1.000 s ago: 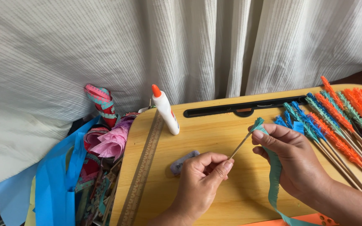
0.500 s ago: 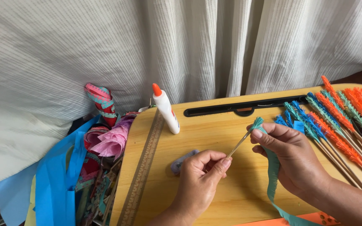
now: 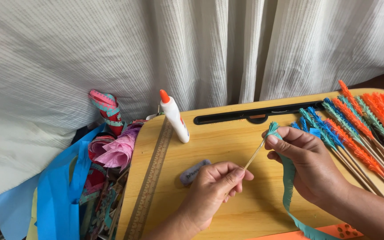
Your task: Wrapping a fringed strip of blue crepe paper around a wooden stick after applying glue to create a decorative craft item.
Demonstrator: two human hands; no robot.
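Crepe-paper strips (image 3: 63,186) hang left of the wooden tabletop (image 3: 227,133), where a glue bottle (image 3: 174,116) stands. The left hand (image 3: 212,189) pinches a thin wooden stick (image 3: 254,155); the right hand (image 3: 307,164) grips teal fringed paper (image 3: 287,186) at its tip. Finished fringed sticks (image 3: 361,129) lie rightmost.

Glue bottle (image 3: 173,115) left of sticks (image 3: 361,129)

Two hands: the left hand (image 3: 210,191) and the right hand (image 3: 307,164). One bare stick (image 3: 254,155), one teal fringed strip (image 3: 287,195), one glue bottle (image 3: 174,116), one eraser (image 3: 193,171). The wrapped sticks (image 3: 356,124) overlap, so their number cannot be told.
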